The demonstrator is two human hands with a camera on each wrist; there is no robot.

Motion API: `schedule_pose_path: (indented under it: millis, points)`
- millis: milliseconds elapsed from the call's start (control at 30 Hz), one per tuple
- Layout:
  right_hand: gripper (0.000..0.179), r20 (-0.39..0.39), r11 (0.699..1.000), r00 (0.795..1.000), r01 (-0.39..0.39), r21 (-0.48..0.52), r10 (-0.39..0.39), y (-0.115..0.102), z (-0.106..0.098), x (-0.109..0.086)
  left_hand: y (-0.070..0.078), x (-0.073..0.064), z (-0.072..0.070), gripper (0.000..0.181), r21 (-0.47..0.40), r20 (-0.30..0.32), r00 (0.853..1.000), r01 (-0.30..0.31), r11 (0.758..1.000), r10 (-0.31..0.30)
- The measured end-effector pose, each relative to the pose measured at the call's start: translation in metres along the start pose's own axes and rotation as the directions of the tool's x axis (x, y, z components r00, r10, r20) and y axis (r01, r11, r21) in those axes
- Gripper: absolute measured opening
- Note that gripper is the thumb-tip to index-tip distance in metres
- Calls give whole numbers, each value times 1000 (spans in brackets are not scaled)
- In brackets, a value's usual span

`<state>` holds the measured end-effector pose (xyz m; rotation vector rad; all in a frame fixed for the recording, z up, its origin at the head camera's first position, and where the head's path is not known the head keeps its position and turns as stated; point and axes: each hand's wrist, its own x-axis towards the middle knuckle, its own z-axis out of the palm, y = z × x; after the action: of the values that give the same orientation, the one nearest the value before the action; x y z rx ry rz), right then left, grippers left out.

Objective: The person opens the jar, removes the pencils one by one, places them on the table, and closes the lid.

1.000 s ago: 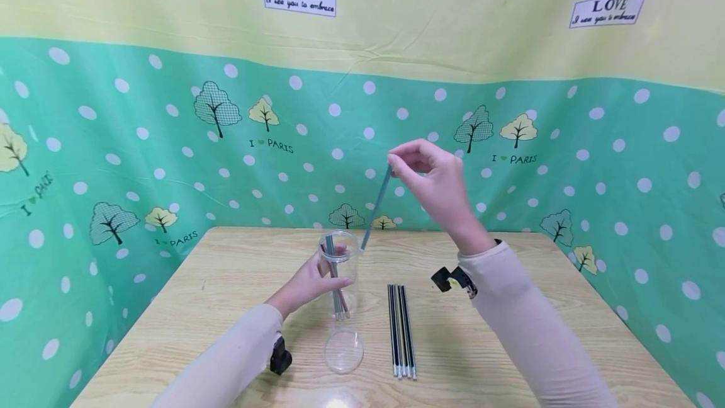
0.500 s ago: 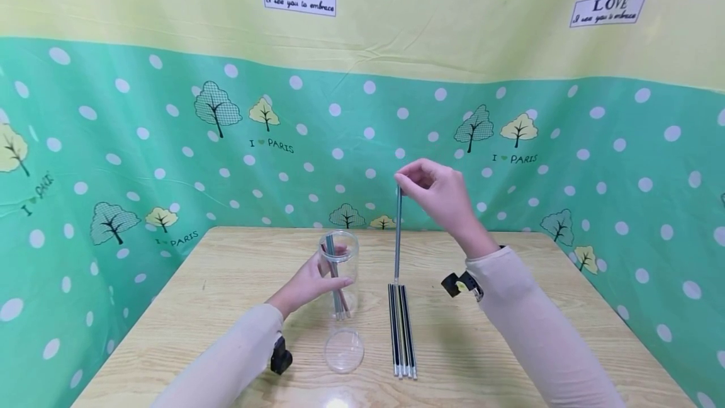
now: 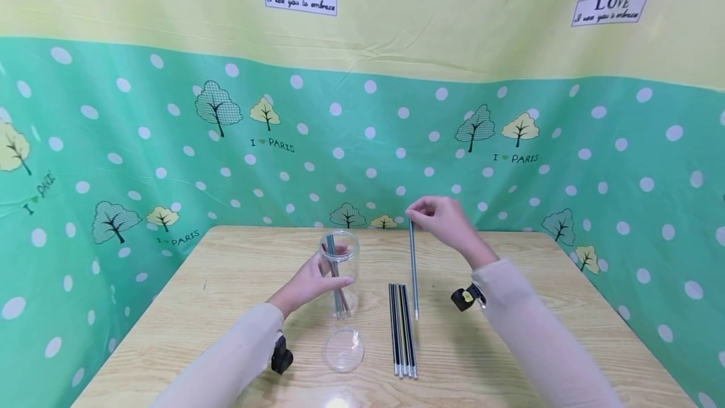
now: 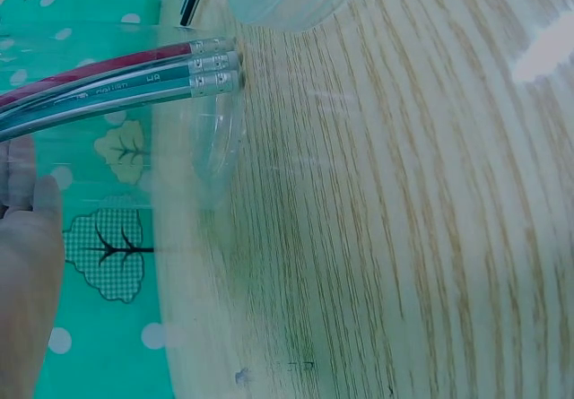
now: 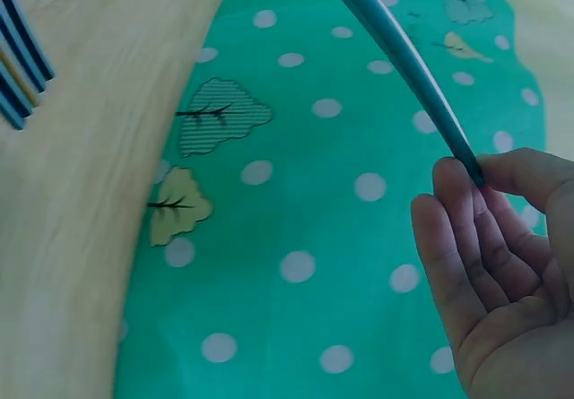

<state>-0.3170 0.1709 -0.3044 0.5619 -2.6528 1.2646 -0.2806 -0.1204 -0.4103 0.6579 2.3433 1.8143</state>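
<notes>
A teal pencil [image 3: 414,269] hangs nearly upright just right of the frame's middle, its metal-banded end down; whether that end touches the wood is hard to tell. The right hand [image 3: 445,222] pinches its top end between thumb and fingertip. Just to its left, at lower centre, lies a row of dark pencils [image 3: 403,331], side by side. The step in hand appears to be placing this one pencil beside that row; laying it there would call for tilting it parallel, without nudging the others. Left of centre, the left hand [image 3: 308,282] grips a clear jar [image 3: 350,268], thumb across its front, with a few pencils inside [image 4: 143,82] leaning together. A clear lid [image 3: 344,350] lies below it on the wooden table [image 3: 232,288], before a green backdrop [image 3: 362,150].
</notes>
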Motion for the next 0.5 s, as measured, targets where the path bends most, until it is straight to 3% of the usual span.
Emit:
schedule_pose_path:
  millis: [200,433,500]
  points:
    - [14,91,993,990,-107,40,103,35,15,0,4,-2,0,66,14,4,1000,0,1000,0]
    - [13,146,971,968,-218,100,203,68,33,-7,-24,9,-1,69,6,-13,1000,-6,1000,6]
    - [14,153,966,962,-241,91,226,76,39,-10,-24,9,-1,71,7,-20,1000,-6,1000,6]
